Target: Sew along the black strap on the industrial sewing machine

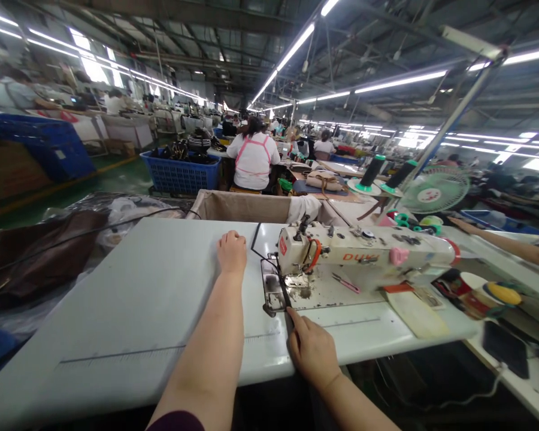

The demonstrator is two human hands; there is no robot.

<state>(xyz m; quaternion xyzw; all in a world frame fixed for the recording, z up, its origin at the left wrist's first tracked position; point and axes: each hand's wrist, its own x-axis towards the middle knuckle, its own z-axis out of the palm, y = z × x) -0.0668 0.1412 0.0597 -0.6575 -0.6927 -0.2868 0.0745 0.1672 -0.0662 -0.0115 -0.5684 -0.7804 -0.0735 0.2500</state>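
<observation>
In the head view, a sewing machine (354, 254) occupies the table's right side, snips (351, 286) on its bed, a fan (435, 189) beyond. The black strip (286, 296) passes under its head to the right hand (313, 350), fingertip touching, pinch unclear; the left hand (232, 254) curls near the far edge, contents hidden. The pale table (130, 293) stands in a crowded workshop.
</observation>
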